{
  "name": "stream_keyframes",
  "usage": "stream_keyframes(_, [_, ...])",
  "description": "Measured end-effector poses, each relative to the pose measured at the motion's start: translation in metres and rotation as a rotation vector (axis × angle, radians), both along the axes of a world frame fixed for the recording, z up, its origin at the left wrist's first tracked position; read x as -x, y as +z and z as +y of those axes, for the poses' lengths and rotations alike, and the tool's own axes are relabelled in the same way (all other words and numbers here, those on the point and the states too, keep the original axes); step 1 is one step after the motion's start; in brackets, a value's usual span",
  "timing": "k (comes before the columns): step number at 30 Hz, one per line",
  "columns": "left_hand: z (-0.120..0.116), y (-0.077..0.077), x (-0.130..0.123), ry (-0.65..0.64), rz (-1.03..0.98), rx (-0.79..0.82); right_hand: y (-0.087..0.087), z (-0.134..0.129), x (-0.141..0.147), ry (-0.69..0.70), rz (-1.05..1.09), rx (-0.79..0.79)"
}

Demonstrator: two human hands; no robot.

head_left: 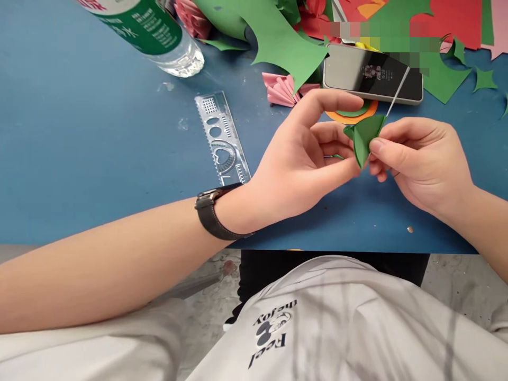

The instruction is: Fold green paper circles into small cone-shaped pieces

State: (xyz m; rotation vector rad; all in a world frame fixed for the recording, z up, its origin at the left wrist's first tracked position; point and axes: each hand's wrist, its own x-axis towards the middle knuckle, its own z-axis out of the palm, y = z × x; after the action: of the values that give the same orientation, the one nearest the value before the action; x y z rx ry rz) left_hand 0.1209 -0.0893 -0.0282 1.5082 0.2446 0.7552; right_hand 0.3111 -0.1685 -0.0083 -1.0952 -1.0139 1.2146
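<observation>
A small folded green paper piece [367, 136] is held between my two hands, in front of the phone. My left hand [309, 143] has its thumb and some fingers on the paper's left and lower side, with the index finger curved above it. My right hand [424, 159] pinches the paper's right edge between thumb and fingers. A thin white stick [398, 91] rises from the paper's upper right corner toward the phone. Just behind the paper lies an orange and green paper ring [371, 110], partly hidden by my left hand.
A phone [373, 74] lies behind my hands. Green paper scraps [278, 47], red paper [456, 24] and a pink folded paper [281, 89] spread along the back. A clear ruler [224, 140] and a water bottle [159, 32] are at left on the blue table [99, 132].
</observation>
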Motion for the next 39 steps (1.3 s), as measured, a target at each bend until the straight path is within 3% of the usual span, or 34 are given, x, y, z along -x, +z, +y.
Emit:
stream_keyframes(6, [-0.008,-0.008,-0.006,0.185,-0.116,-0.073,-0.004,0.000,0.016,-0.127,0.055,-0.070])
stream_keyframes(13, [-0.009,-0.009,-0.010,0.319,-0.110,-0.040,-0.009,-0.001,0.024,-0.122,0.033,-0.145])
stream_keyframes(18, [-0.006,-0.018,-0.013,0.282,-0.202,-0.059,-0.010,-0.002,0.023,-0.099,0.080,-0.094])
stream_keyframes(26, [-0.004,-0.019,-0.011,0.252,-0.076,-0.070,-0.006,0.000,0.018,-0.138,0.145,-0.057])
stream_keyframes(29, [-0.006,-0.021,-0.014,0.291,-0.230,-0.122,-0.010,0.002,0.018,-0.143,0.166,-0.035])
stream_keyframes(39, [-0.008,-0.025,-0.020,0.337,-0.225,-0.229,-0.013,0.002,0.017,-0.132,0.193,-0.025])
